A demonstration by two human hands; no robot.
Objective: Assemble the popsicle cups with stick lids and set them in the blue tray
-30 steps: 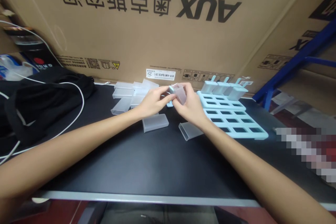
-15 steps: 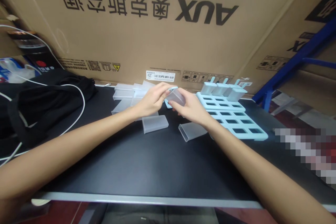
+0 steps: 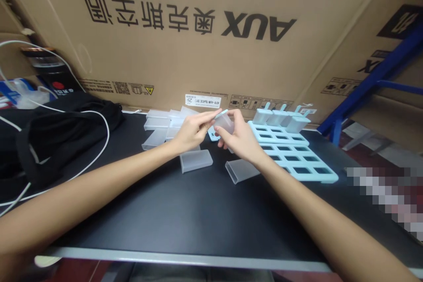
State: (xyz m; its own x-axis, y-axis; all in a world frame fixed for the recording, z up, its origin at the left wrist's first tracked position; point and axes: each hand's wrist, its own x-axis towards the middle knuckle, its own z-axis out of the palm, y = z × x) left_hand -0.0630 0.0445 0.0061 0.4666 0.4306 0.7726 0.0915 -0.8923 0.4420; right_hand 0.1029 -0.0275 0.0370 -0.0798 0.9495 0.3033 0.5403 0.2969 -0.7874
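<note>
My right hand is closed around a translucent popsicle mould with a light-blue lid on its upper end. The fingers of my left hand lie straight against that lid, with the thumb apart below. Under the hands, a light-blue piece shows in part. In front of my left hand lies a loose clear mould, and another clear mould rests beneath my right wrist. More clear moulds are grouped behind my left forearm.
Light-blue racks with rectangular slots stand at the right; several lidded moulds sit upright in the back one. A large cardboard box closes off the rear. At left are a black cloth bag and white cable. A blue metal frame rises at right.
My left fingers, bent at the lid before, have straightened and now lie flat along it. My right hand keeps its hold on the mould. The view has tilted slightly upward.
</note>
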